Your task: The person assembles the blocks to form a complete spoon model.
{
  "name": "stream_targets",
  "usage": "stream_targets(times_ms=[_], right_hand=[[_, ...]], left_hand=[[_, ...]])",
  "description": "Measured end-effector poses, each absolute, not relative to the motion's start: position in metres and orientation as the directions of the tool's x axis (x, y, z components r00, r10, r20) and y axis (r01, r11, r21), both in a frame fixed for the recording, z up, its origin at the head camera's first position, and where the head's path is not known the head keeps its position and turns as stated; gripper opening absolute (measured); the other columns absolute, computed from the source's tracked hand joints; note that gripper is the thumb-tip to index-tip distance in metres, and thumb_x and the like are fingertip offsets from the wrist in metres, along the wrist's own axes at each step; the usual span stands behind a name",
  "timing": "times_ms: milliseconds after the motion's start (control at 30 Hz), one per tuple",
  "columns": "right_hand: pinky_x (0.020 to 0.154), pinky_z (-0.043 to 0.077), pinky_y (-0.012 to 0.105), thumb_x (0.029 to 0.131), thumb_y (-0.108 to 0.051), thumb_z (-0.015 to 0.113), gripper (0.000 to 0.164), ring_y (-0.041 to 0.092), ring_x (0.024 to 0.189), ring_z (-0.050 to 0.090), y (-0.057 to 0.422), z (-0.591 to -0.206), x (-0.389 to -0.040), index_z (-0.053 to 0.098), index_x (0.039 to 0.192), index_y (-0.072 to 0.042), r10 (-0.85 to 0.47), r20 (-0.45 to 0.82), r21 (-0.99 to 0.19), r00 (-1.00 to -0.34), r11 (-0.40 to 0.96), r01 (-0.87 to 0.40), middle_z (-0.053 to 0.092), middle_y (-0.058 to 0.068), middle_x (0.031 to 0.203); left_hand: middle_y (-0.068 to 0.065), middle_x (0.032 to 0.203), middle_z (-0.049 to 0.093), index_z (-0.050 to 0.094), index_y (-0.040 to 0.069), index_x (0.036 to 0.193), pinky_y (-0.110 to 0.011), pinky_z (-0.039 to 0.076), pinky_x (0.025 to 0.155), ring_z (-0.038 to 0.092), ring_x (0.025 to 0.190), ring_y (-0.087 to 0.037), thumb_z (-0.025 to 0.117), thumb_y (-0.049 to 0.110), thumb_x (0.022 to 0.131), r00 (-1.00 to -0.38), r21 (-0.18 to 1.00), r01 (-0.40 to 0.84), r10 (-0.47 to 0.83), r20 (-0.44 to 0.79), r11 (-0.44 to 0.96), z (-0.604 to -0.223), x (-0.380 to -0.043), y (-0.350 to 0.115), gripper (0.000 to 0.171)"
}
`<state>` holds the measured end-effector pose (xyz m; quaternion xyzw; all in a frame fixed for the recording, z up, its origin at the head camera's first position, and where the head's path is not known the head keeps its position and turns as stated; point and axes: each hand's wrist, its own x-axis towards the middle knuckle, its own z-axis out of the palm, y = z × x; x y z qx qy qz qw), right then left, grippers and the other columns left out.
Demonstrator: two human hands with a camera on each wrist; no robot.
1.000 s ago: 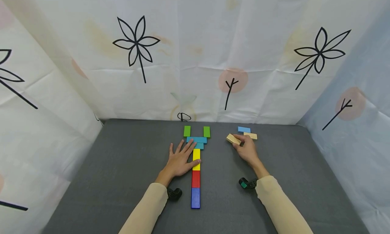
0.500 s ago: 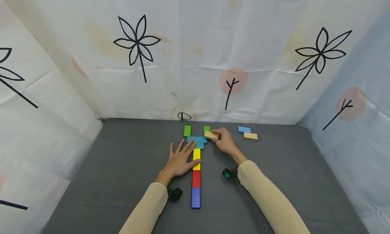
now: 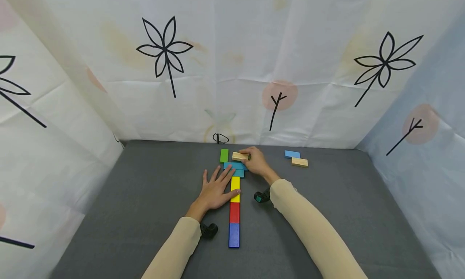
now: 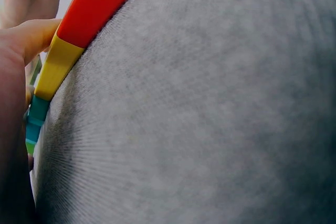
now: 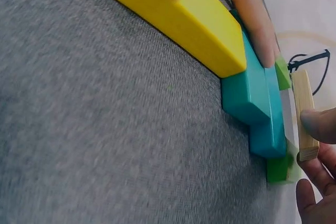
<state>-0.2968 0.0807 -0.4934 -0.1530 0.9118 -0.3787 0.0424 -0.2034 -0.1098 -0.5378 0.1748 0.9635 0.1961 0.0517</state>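
My right hand point(image 3: 257, 162) pinches a plain wooden block point(image 5: 303, 111) between thumb and fingers, just above the right green block point(image 5: 278, 170). The left green block point(image 3: 224, 156) stands beside it. Below them lie two teal blocks point(image 3: 239, 173), one wider than the other. A yellow block point(image 3: 235, 183), a red block point(image 3: 234, 212) and a dark blue block point(image 3: 234, 235) run in a line toward me. My left hand point(image 3: 215, 192) lies spread with straight fingers, thumb on the yellow block and fingertips at the teal blocks.
A light blue block point(image 3: 292, 154) and another wooden block point(image 3: 299, 162) lie at the back right of the grey table point(image 3: 145, 198). A patterned white cloth point(image 3: 232, 69) hangs behind the table's far edge.
My right hand has carried the wooden block leftward from near the right-hand blocks to over the right green block. The left hand stays where it was.
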Motion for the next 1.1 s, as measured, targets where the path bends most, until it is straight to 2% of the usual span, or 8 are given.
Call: stream_targets(times_ms=[67, 167, 267, 367, 667, 1100], right_hand=[[0.099, 0.046, 0.05, 0.098, -0.005, 0.066, 0.035, 0.034, 0.113, 0.058, 0.076, -0.493, -0.298, 0.067, 0.133, -0.003, -0.315, 0.032, -0.698, -0.949, 0.673, -0.247, 0.06, 0.018, 0.13], [0.106, 0.038, 0.057, 0.098, -0.005, 0.066, 0.034, 0.034, 0.116, 0.057, 0.072, -0.493, -0.3, 0.068, 0.132, -0.004, -0.324, 0.034, -0.685, -0.945, 0.681, -0.258, 0.061, 0.016, 0.13], [0.109, 0.027, 0.064, 0.098, -0.007, 0.066, 0.033, 0.034, 0.123, 0.053, 0.068, -0.494, -0.301, 0.069, 0.131, -0.006, -0.327, 0.034, -0.669, -0.944, 0.694, -0.265, 0.061, 0.015, 0.132], [0.109, 0.023, 0.066, 0.098, -0.008, 0.066, 0.032, 0.035, 0.129, 0.048, 0.066, -0.494, -0.301, 0.07, 0.13, -0.008, -0.325, 0.027, -0.66, -0.945, 0.704, -0.261, 0.061, 0.013, 0.133], [0.107, 0.019, 0.064, 0.099, -0.007, 0.066, 0.03, 0.034, 0.129, 0.04, 0.064, -0.495, -0.3, 0.072, 0.128, -0.009, -0.32, -0.003, -0.667, -0.947, 0.707, -0.237, 0.06, 0.01, 0.135], [0.106, 0.019, 0.062, 0.1, -0.01, 0.065, 0.03, 0.035, 0.133, 0.037, 0.064, -0.496, -0.3, 0.071, 0.129, -0.009, -0.336, -0.02, -0.631, -0.942, 0.735, -0.249, 0.061, 0.011, 0.134]], left_hand=[[0.009, 0.17, 0.009, 0.019, 0.027, 0.164, -0.068, -0.012, 0.114, 0.005, 0.156, -0.031, 0.04, 0.07, 0.098, -0.934, 0.399, 0.317, 0.355, -0.024, 0.861, -0.538, -0.203, -0.11, 0.082], [0.009, 0.17, 0.009, 0.018, 0.027, 0.164, -0.068, -0.012, 0.114, 0.004, 0.156, -0.031, 0.04, 0.071, 0.098, -0.934, 0.396, 0.318, 0.356, -0.025, 0.861, -0.538, -0.204, -0.11, 0.082], [0.01, 0.17, 0.007, 0.017, 0.028, 0.164, -0.068, -0.012, 0.114, 0.003, 0.156, -0.03, 0.039, 0.071, 0.098, -0.933, 0.396, 0.315, 0.357, -0.035, 0.863, -0.537, -0.204, -0.11, 0.082], [0.009, 0.17, 0.008, 0.018, 0.028, 0.164, -0.068, -0.011, 0.114, 0.003, 0.156, -0.031, 0.04, 0.07, 0.098, -0.933, 0.398, 0.315, 0.358, -0.036, 0.862, -0.537, -0.204, -0.11, 0.081], [0.01, 0.17, 0.007, 0.017, 0.028, 0.164, -0.067, -0.013, 0.114, 0.003, 0.156, -0.029, 0.039, 0.071, 0.098, -0.935, 0.392, 0.313, 0.353, -0.031, 0.865, -0.539, -0.205, -0.11, 0.082], [0.01, 0.17, 0.008, 0.016, 0.028, 0.164, -0.067, -0.013, 0.114, 0.003, 0.156, -0.029, 0.039, 0.07, 0.099, -0.934, 0.397, 0.316, 0.357, -0.032, 0.862, -0.539, -0.206, -0.11, 0.081]])
